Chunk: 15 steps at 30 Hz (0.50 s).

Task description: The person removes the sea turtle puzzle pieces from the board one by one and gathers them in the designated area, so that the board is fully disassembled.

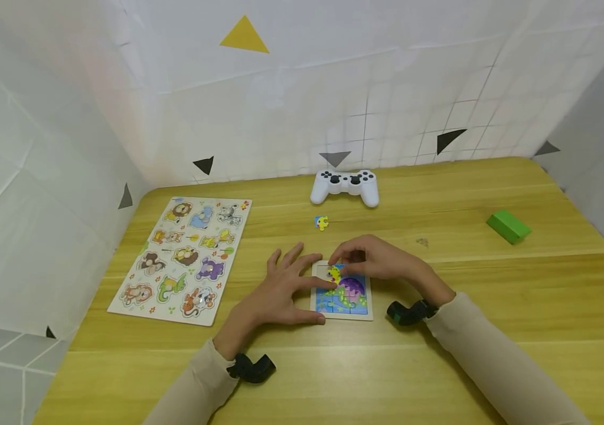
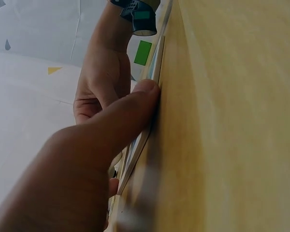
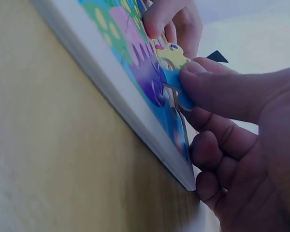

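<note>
A small framed jigsaw puzzle (image 1: pixel 341 317) lies on the table between both hands, showing a purple, green and blue picture with a bare patch at its upper left. My right hand (image 1: pixel 378 258) pinches a blue and yellow puzzle piece (image 3: pixel 184 99) between thumb and finger, tilted over the upper part of the puzzle. My left hand (image 1: pixel 280 292) spreads its fingers at the left side; the index fingertip touches the picture beside the yellow part, and the thumb (image 2: pixel 146 88) rests at the frame's edge. Another yellow and blue puzzle piece (image 1: pixel 321 222) lies beyond the frame.
An animal peg board (image 1: pixel 208 313) lies at the left of the wooden table (image 1: pixel 344 372). Behind the puzzle sits a white game controller (image 1: pixel 345 184). A green block (image 1: pixel 508 226) is at the right. White patterned sheets (image 1: pixel 302 106) rise behind the table.
</note>
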Motion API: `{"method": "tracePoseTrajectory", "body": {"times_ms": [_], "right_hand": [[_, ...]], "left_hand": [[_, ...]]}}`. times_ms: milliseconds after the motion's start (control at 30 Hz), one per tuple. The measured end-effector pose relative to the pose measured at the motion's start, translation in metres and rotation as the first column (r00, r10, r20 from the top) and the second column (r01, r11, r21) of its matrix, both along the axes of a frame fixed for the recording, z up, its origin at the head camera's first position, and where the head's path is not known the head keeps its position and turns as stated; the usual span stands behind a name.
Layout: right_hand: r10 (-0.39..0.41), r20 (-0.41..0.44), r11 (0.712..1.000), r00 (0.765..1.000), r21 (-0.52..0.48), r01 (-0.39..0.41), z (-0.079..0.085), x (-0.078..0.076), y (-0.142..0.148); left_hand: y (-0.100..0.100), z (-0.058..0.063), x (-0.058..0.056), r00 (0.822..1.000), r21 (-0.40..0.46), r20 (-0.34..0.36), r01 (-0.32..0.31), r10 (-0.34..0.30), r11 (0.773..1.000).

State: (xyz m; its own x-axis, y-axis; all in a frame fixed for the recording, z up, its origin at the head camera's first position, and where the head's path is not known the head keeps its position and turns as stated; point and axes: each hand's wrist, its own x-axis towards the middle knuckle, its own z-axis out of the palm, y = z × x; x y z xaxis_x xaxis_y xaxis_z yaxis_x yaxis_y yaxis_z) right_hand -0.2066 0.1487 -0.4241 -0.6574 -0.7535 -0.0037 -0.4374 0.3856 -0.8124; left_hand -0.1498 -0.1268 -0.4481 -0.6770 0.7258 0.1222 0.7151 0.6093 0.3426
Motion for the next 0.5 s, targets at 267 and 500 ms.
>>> {"method": "tracePoseTrajectory", "body": {"times_ms": [267, 500], "right_hand": [[0.015, 0.05, 0.999, 0.999, -0.039, -0.013, -0.0001, -0.0001, -0.0008], [-0.005, 0.059, 0.999, 0.998, -0.045, 0.008, 0.0025, 0.0004, -0.0005]], "left_hand": [[0.001, 0.0014, 0.0, 1.0, 0.008, 0.03, -0.004, 0.004, 1.0], [0.0012, 0.0021, 0.0008, 0.999, 0.015, 0.039, -0.015, 0.015, 1.0]]}}
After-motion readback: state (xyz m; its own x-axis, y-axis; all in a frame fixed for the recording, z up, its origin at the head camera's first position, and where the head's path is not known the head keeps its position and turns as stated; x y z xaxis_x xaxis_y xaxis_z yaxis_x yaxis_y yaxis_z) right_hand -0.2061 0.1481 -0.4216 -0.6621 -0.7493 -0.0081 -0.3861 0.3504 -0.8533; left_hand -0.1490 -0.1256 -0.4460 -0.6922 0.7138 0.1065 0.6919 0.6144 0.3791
